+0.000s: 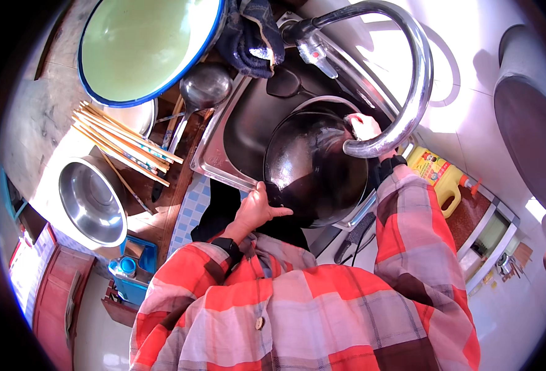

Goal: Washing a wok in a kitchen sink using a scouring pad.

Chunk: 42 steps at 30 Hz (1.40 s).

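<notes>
A dark metal wok (pixel 319 171) rests tilted over the near right part of the stainless steel sink (pixel 245 139). My left hand (pixel 256 208) grips its short black handle (pixel 273 191) at the near left, thumb pointing right. On the far right of the wok, my right hand (pixel 364 126) presses a small pale pad (pixel 350 123) against the surface. Fingers hide most of that pad, so its kind is unclear. Above the right wrist arches a chrome faucet (pixel 421 69), its spout end in front of the wok. Behind the wok, a dark spatula (pixel 284 82) lies in the sink.
Left of the sink are a blue-rimmed enamel basin (pixel 138 51), a ladle (pixel 205 86), several chopsticks (pixel 120 139) and a steel bowl (pixel 92 201). A dark cloth (pixel 252 41) hangs at the sink's back corner. A yellow detergent jug (pixel 435 176) stands right.
</notes>
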Each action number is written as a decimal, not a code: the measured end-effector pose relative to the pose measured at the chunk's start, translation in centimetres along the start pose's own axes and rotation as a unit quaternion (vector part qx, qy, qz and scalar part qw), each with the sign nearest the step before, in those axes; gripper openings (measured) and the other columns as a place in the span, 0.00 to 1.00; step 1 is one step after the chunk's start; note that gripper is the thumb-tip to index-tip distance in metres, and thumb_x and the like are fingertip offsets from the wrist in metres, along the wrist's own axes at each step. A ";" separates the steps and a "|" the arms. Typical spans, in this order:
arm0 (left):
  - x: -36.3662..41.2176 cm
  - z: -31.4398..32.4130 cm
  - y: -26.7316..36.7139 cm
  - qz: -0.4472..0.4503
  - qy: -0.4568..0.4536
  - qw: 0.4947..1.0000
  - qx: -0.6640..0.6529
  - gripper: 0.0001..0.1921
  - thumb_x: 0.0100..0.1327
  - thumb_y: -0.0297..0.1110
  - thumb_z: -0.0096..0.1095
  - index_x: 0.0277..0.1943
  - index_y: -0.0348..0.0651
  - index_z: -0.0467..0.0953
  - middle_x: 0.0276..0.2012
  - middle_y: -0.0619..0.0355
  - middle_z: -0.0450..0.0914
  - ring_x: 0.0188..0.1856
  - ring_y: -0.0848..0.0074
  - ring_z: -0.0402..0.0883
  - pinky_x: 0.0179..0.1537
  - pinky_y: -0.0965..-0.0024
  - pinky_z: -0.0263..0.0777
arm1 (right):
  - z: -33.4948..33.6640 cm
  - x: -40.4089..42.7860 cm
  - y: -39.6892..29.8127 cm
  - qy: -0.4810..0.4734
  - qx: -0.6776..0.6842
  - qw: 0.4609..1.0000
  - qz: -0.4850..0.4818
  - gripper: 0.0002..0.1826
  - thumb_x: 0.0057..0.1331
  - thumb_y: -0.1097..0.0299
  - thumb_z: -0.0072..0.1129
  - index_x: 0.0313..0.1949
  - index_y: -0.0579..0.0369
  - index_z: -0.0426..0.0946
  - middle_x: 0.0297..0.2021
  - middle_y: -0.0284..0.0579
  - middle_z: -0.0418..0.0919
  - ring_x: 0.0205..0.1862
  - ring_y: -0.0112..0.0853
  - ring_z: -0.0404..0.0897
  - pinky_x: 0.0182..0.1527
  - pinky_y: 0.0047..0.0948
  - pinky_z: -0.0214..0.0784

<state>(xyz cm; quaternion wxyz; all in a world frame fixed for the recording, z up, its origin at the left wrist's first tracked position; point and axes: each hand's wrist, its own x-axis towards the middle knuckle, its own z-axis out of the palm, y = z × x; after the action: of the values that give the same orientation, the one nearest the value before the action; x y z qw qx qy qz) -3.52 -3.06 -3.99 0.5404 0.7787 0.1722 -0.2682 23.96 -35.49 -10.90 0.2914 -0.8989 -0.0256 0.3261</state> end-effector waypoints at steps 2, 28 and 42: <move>-1.5 -1.1 -0.4 -0.068 -0.004 0.997 -0.036 0.38 0.40 0.51 0.79 0.36 0.31 0.58 0.13 0.58 0.70 0.15 0.75 0.75 0.18 0.72 0.69 | 2.5 -5.6 -3.2 0.027 -0.056 0.991 0.116 0.22 0.66 0.53 0.42 0.47 0.54 0.77 0.42 0.51 0.80 0.48 0.39 0.78 0.52 0.32 0.66; -2.1 -4.1 4.2 -0.060 -0.075 0.990 -0.100 0.36 0.47 0.31 0.75 0.50 0.23 0.55 0.43 0.45 0.74 0.46 0.71 0.76 0.47 0.70 0.70 | 3.5 -12.5 -16.5 0.139 -0.084 0.948 -0.273 0.11 0.60 0.73 0.53 0.43 0.60 0.73 0.41 0.53 0.72 0.42 0.46 0.73 0.45 0.38 0.68; -2.6 -6.0 3.9 -0.082 0.004 0.988 -0.132 0.34 0.50 0.29 0.73 0.52 0.29 0.54 0.25 0.58 0.72 0.16 0.85 0.65 0.13 0.77 0.56 | 0.7 -3.5 -28.3 0.043 -0.142 0.895 -0.420 0.20 0.63 0.70 0.49 0.56 0.50 0.66 0.36 0.49 0.70 0.40 0.46 0.71 0.45 0.41 0.65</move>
<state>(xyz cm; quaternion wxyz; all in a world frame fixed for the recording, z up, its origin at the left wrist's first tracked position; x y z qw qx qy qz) -2.04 1.27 2.14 0.6140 0.6848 0.2716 -0.2833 24.89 -12.51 5.92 0.2715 -0.8494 -0.4344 0.1270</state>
